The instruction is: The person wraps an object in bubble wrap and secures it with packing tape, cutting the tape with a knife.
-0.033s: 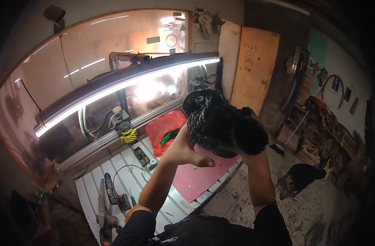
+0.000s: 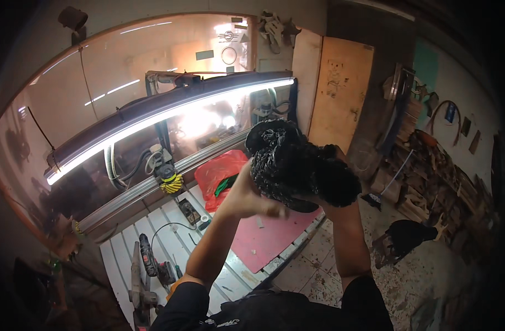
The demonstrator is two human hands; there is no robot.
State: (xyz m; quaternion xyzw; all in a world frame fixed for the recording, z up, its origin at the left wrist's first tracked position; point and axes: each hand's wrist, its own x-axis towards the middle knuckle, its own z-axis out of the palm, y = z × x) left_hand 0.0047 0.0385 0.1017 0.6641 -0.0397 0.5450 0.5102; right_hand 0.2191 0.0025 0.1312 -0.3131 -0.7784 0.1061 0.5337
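Observation:
A bulky, rough-textured black object point(image 2: 285, 165), glossy in places and darker and duller at its right end, is held up above the workbench. My left hand point(image 2: 244, 196) grips its left side with the thumb stretched rightward. My right hand point(image 2: 338, 208) supports the right part from beneath, its fingers mostly hidden by the object. Below lies a pink sheet point(image 2: 268, 240), and beyond my left hand a red plastic bag point(image 2: 207, 176) with green material inside.
The slatted bench point(image 2: 123, 265) bears a cordless drill point(image 2: 149, 254) and other tools. A long lit tube lamp point(image 2: 169, 124) spans the back, above a yellow-striped machine point(image 2: 169, 181). A wooden door point(image 2: 340, 94), wood offcuts point(image 2: 415, 198) and a dark chair-like object point(image 2: 407, 237) stand rightward.
My left thumb has shifted slightly upward and looks blurred. The black object has moved very slightly left and up with both hands.

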